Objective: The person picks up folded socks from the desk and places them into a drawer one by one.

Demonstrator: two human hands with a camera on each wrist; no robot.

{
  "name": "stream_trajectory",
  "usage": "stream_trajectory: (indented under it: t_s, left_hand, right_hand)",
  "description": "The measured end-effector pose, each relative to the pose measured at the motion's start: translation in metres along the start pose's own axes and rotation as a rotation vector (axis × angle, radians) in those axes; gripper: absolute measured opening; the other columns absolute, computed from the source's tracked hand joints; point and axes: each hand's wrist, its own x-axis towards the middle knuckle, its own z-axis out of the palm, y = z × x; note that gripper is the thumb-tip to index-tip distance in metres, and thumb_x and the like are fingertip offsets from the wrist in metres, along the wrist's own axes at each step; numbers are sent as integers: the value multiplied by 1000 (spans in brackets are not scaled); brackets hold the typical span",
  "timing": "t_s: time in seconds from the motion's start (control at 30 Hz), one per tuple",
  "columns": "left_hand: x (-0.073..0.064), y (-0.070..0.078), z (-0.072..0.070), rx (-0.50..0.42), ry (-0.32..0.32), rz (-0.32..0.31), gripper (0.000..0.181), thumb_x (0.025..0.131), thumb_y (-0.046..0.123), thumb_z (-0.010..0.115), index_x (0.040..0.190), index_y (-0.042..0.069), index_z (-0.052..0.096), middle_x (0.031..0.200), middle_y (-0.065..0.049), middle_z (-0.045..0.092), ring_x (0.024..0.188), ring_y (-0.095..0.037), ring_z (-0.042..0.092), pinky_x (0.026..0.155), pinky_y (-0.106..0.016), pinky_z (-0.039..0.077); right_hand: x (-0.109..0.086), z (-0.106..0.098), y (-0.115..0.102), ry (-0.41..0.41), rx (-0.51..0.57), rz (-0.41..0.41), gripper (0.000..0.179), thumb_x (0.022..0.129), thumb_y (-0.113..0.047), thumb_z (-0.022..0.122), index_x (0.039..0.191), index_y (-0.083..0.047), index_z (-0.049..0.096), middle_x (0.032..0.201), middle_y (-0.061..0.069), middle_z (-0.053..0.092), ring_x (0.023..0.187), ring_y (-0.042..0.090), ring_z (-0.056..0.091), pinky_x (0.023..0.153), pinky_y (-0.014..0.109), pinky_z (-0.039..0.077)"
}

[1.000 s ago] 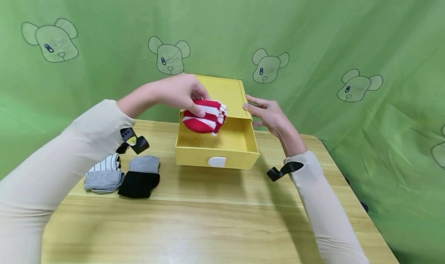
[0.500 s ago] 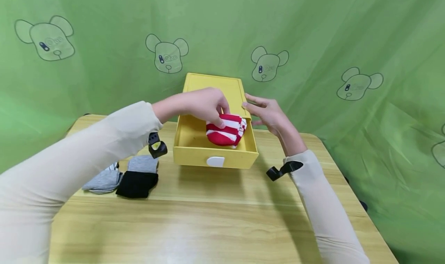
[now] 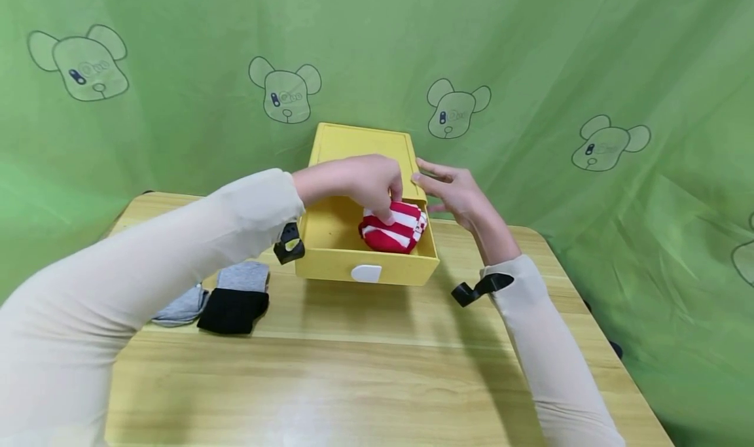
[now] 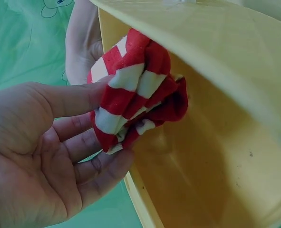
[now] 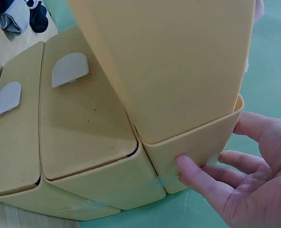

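Note:
A folded bundle of red-and-white striped socks (image 3: 400, 233) is inside the pulled-out yellow drawer (image 3: 321, 264), toward its right side. My left hand (image 3: 375, 180) reaches in from the left and pinches the bundle between thumb and fingers. In the left wrist view the socks (image 4: 126, 90) lie close to the drawer wall (image 4: 235, 166). My right hand (image 3: 458, 195) touches the right side of the yellow drawer cabinet (image 3: 368, 143), its fingers extended near the top edge. The right wrist view shows fingertips (image 5: 185, 166) against the cabinet's side.
Folded grey and black socks (image 3: 232, 311) lie on the wooden table (image 3: 330, 381) at the left, next to a grey bundle (image 3: 181, 305) partly behind my left sleeve. Two closed drawers with white handles (image 5: 71, 69) sit under the pulled-out one. A green curtain (image 3: 365, 28) hangs behind.
My left hand has carried the striped socks rightward and down, from above the drawer into its right side. My right hand has stayed at the cabinet's side.

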Motion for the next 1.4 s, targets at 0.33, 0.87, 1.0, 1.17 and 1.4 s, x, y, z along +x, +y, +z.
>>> stream_trajectory:
  t_s: [0.33,0.87,1.0,1.17,1.4]
  left_hand:
    - [5,7,6,79,-3,3,21,88,19,80,105,8,79,103,-5,77,97,-18,61,88,-30,55]
    - [2,8,6,95,36,-5,14,88,12,78,101,9,78,107,-5,74,98,-19,61,84,-30,56]
    - [-3,5,3,101,50,-4,15,89,15,77,103,10,79,111,-5,72,99,-20,60,85,-30,55]
    - [-17,0,-3,85,86,1,18,90,20,75,106,11,78,111,-4,73,100,-20,61,87,-32,53]
    - [-53,-20,-16,-28,180,32,24,92,22,73,112,8,76,107,-7,77,102,-21,68,95,-37,53]
  right_hand:
    - [-1,0,0,4,-17,-1,64,99,-37,66,156,-27,40,168,9,29,146,34,44,108,54,50]
    - [1,0,1,14,-28,0,63,99,-39,66,156,-28,42,168,7,29,145,33,45,105,52,53]
    - [1,1,1,14,-34,2,63,98,-40,67,156,-29,42,168,7,29,145,33,45,104,52,53]
    - [2,2,2,20,-39,8,64,98,-41,67,155,-30,42,168,8,30,144,33,46,104,52,53]
    - [1,1,2,20,-25,9,65,98,-40,67,156,-30,41,168,7,28,146,33,44,106,52,52]
